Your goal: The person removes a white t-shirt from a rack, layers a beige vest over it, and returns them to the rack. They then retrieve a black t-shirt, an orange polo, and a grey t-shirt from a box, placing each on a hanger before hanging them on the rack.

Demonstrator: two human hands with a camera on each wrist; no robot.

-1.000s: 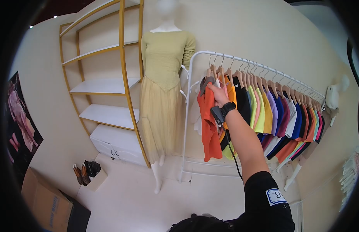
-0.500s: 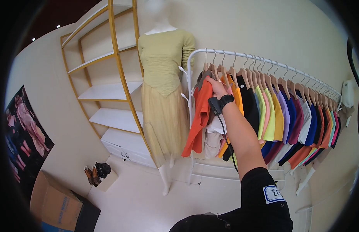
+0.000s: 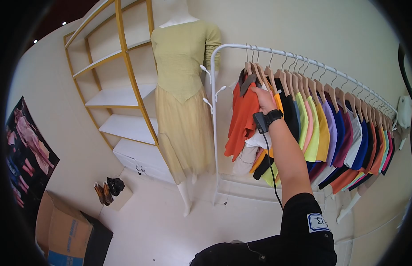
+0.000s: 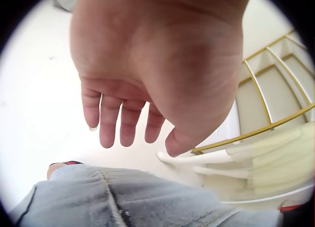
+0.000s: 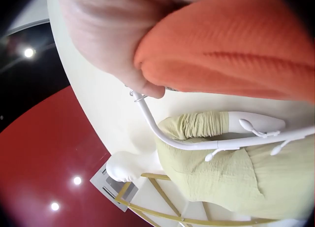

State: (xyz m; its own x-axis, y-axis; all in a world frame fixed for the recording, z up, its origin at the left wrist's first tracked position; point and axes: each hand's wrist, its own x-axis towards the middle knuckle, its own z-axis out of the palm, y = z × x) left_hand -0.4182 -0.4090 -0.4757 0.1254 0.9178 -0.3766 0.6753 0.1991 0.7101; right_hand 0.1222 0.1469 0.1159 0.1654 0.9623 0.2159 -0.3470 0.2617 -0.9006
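Note:
In the head view, my right hand [image 3: 264, 100] grips an orange shirt [image 3: 242, 117] with a grey-brown collar [image 3: 247, 84], high up near its shoulder. The shirt hangs at the near left end of a white clothes rack [image 3: 213, 146], its wooden hanger [image 3: 249, 67] on the rail. In the right wrist view, orange cloth [image 5: 231, 54] is bunched against the thumb and palm. My left hand [image 4: 157, 64] hangs with loose fingers and holds nothing, above light blue jeans [image 4: 133, 197] in the left wrist view. It is out of sight in the head view.
Many colourful shirts [image 3: 323, 128] hang along the rail to the right. Left of the rack stands a mannequin [image 3: 181, 88] in a yellow-green top and skirt, before a gold-framed shelf [image 3: 121, 95]. A cardboard box [image 3: 66, 235] and a small bin with boots [image 3: 119, 195] stand on the floor.
The orange shirt swung out to the left, then came back right, its hanger now farther from the rack's left end. My right hand has kept its grip. The head view has shifted slightly.

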